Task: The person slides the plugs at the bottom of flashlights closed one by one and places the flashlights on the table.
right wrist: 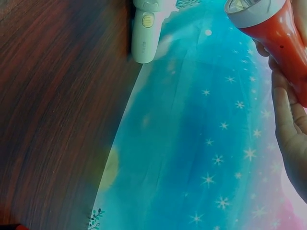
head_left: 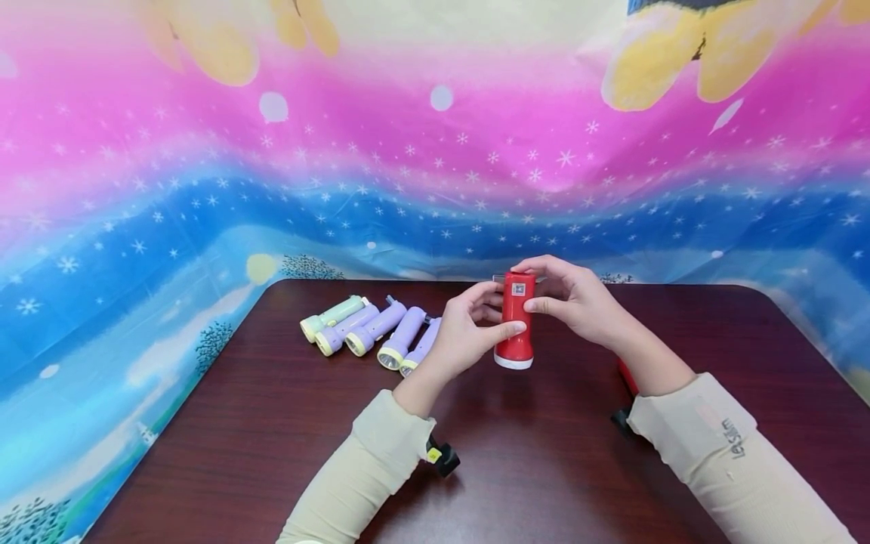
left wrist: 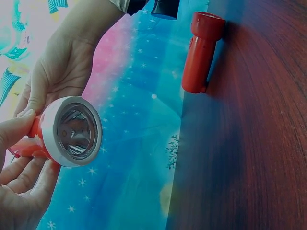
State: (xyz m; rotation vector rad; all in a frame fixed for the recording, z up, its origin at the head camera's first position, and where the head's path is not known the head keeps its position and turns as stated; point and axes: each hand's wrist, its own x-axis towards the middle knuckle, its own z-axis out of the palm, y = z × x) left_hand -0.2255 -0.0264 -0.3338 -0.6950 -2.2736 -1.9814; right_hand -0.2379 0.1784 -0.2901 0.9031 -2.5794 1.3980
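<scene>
A red flashlight (head_left: 519, 321) with a white rim is held above the table, its lens end pointing down. My left hand (head_left: 469, 329) grips the lower body, thumb across the front. Near the top, my right hand (head_left: 578, 298) holds it between thumb and fingers. In the left wrist view the clear lens and reflector (left wrist: 76, 132) of this flashlight face the camera. The right wrist view shows its red body (right wrist: 278, 43) at the upper right. A thin metallic piece by its upper left side in the head view is too small to identify.
Left of my hands, a green flashlight (head_left: 333, 317) and several purple flashlights (head_left: 376, 328) lie in a row on the dark wooden table (head_left: 530, 468). Another red flashlight (left wrist: 201, 52) is on the table, mostly hidden by my right sleeve in the head view. A patterned cloth (head_left: 421, 174) hangs behind.
</scene>
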